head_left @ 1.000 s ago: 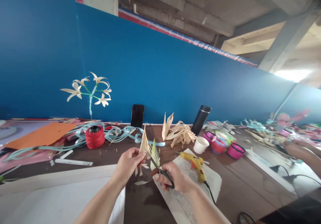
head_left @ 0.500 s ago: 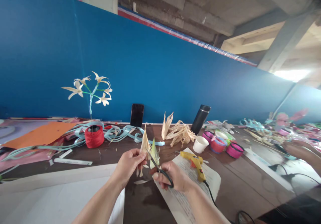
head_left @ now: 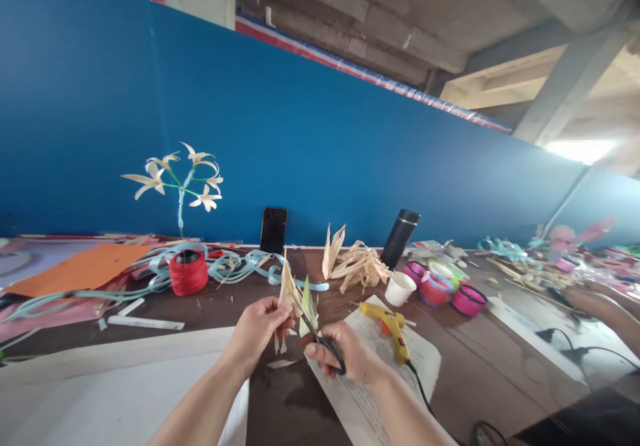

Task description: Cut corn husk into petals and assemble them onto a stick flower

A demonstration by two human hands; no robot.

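Between thumb and fingers, my left hand [head_left: 263, 329] pinches a pale, pointed piece of dried corn husk [head_left: 289, 289], its tip upward. My right hand [head_left: 345, 351] is closed around the handles of dark scissors [head_left: 327, 346]. The blades reach up and left to the edge of the husk, close to my left fingers. Just behind the blades stands a greenish husk piece [head_left: 309, 306]; what supports it is hidden. Small husk scraps [head_left: 281, 364] lie on the table below.
A yellow glue gun [head_left: 393, 326] rests on a printed sheet [head_left: 425, 359] at right. Behind are a husk pile [head_left: 363, 266], a white cup [head_left: 400, 289], a black bottle [head_left: 400, 238], a phone [head_left: 273, 230] and red twine [head_left: 189, 273]. Another person's hand [head_left: 595, 299] is far right.
The husk in my left hand has tilted slightly, its tip shifting a little left. My right hand and the scissors stay almost in place.
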